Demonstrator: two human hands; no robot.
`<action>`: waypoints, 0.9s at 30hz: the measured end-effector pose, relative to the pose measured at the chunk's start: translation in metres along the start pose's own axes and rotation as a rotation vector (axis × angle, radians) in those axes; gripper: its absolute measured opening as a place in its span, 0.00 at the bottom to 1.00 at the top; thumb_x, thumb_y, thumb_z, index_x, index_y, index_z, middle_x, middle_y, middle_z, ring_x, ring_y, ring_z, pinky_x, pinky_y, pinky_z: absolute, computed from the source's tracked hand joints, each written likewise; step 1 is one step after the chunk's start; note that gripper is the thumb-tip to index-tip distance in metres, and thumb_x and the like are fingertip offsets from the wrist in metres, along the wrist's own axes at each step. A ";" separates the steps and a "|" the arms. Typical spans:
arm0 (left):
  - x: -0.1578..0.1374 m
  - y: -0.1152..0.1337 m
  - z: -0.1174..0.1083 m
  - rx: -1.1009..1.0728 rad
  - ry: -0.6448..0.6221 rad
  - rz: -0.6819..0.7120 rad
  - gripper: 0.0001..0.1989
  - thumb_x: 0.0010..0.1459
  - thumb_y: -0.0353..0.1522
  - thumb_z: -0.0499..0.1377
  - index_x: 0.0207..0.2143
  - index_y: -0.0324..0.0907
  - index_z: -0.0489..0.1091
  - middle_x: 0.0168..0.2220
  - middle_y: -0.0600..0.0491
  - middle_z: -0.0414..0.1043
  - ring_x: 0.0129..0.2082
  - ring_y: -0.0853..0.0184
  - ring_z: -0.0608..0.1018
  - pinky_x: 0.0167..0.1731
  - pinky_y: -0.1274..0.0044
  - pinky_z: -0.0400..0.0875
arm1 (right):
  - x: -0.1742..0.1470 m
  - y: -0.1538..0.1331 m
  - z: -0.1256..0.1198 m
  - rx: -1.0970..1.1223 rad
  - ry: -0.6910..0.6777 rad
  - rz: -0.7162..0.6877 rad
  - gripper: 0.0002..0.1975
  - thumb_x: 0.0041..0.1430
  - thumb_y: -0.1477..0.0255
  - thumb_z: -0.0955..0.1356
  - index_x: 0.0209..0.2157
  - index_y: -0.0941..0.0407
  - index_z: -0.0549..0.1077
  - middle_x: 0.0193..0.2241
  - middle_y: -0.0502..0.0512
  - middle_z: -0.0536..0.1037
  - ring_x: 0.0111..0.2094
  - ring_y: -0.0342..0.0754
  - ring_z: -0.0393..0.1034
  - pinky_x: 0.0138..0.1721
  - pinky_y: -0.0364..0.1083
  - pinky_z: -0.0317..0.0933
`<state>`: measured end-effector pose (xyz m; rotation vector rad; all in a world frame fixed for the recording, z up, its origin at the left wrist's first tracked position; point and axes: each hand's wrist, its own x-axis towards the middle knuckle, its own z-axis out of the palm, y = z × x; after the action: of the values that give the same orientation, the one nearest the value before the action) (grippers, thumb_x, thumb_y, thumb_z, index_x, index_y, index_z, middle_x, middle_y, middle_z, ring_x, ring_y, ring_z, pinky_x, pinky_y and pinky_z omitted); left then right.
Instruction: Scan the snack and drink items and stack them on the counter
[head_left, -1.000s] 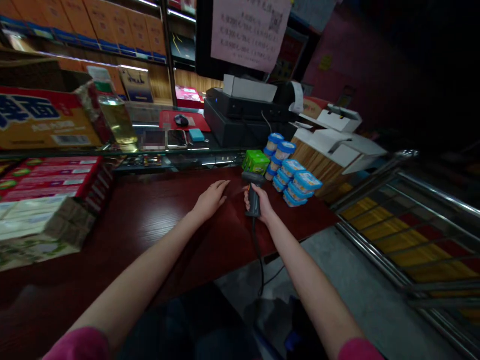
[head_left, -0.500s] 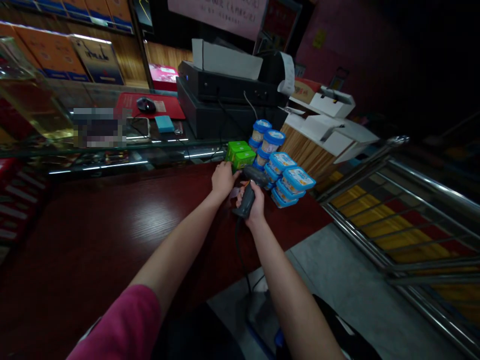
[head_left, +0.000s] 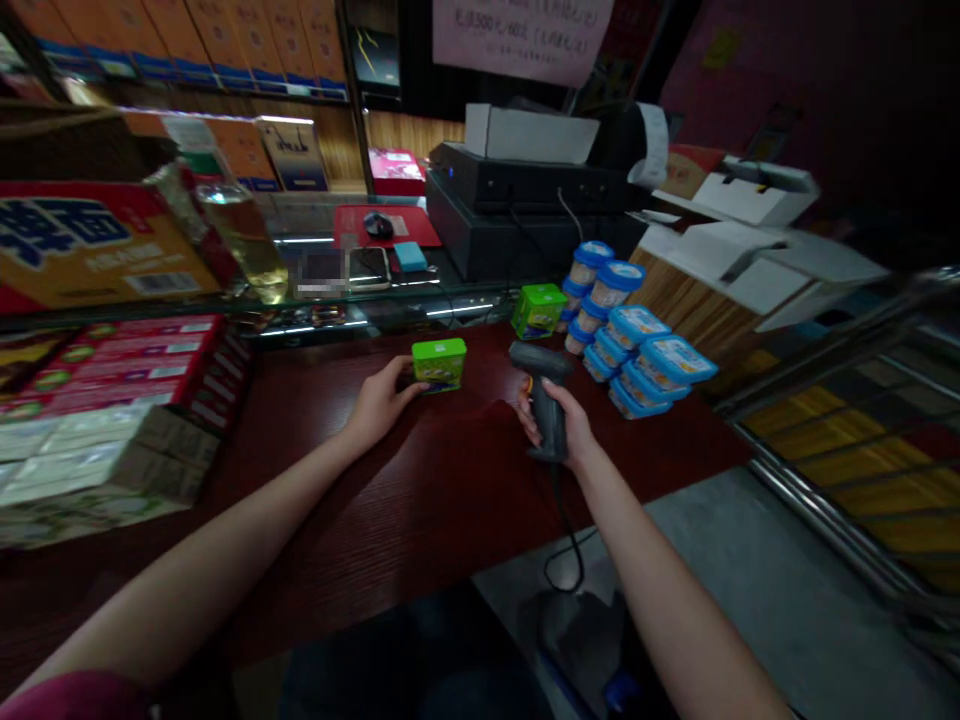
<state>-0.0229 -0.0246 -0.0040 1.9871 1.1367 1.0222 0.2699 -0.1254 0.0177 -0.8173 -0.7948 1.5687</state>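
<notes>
My left hand (head_left: 385,402) is closed around the left end of a small green box (head_left: 439,366), thumb in front and fingers behind. The box is upright at the dark red tabletop (head_left: 420,500); I cannot tell if it touches the wood. In my right hand (head_left: 564,422) is a dark grey barcode scanner (head_left: 550,410), gripped by its handle, its head pointing left toward the held box. Its cable hangs over the table's front edge. A second green box (head_left: 538,311) stands farther back, beside stacked blue-lidded tubs (head_left: 616,285).
Rectangular blue-lidded packs (head_left: 660,370) are stacked at the right. Behind sits a black cash drawer (head_left: 480,235) under a printer. Red cartons (head_left: 142,365), pale packs (head_left: 105,470) and a bottle (head_left: 244,235) occupy the left. A metal rail (head_left: 795,480) runs along the right.
My left hand has carried one green box leftward, away from the other. The scanner remains in my right hand, and the view has turned left.
</notes>
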 end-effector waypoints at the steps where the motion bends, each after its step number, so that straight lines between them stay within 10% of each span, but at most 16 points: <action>1: -0.013 -0.007 -0.022 -0.007 0.030 -0.036 0.21 0.59 0.41 0.65 0.52 0.43 0.72 0.51 0.46 0.80 0.52 0.55 0.81 0.55 0.64 0.74 | 0.003 0.004 0.005 -0.033 -0.026 0.051 0.19 0.54 0.55 0.74 0.37 0.56 0.73 0.24 0.47 0.71 0.17 0.40 0.61 0.11 0.38 0.56; 5: -0.034 -0.029 -0.077 -0.109 0.257 -0.186 0.24 0.54 0.42 0.68 0.50 0.39 0.75 0.51 0.44 0.81 0.51 0.54 0.81 0.55 0.64 0.74 | 0.035 0.024 0.037 -0.105 -0.132 0.156 0.20 0.55 0.56 0.73 0.38 0.58 0.74 0.24 0.49 0.72 0.16 0.40 0.61 0.10 0.38 0.56; 12: -0.021 -0.038 -0.086 -0.531 0.393 -0.357 0.29 0.49 0.44 0.71 0.50 0.38 0.77 0.51 0.43 0.80 0.49 0.56 0.82 0.52 0.66 0.76 | 0.105 0.060 0.106 0.006 -0.258 0.237 0.17 0.61 0.58 0.68 0.38 0.59 0.72 0.23 0.48 0.70 0.16 0.39 0.60 0.11 0.38 0.54; 27: -0.025 -0.039 -0.094 -0.804 0.366 -0.318 0.26 0.50 0.43 0.74 0.49 0.42 0.77 0.54 0.47 0.79 0.54 0.59 0.80 0.58 0.68 0.74 | 0.096 0.064 0.110 0.193 -0.449 0.272 0.15 0.65 0.59 0.66 0.39 0.58 0.70 0.25 0.48 0.69 0.19 0.40 0.59 0.11 0.37 0.57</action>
<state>-0.1267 -0.0173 0.0043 0.9847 0.9557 1.4121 0.1322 -0.0455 0.0147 -0.4470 -0.8552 2.0787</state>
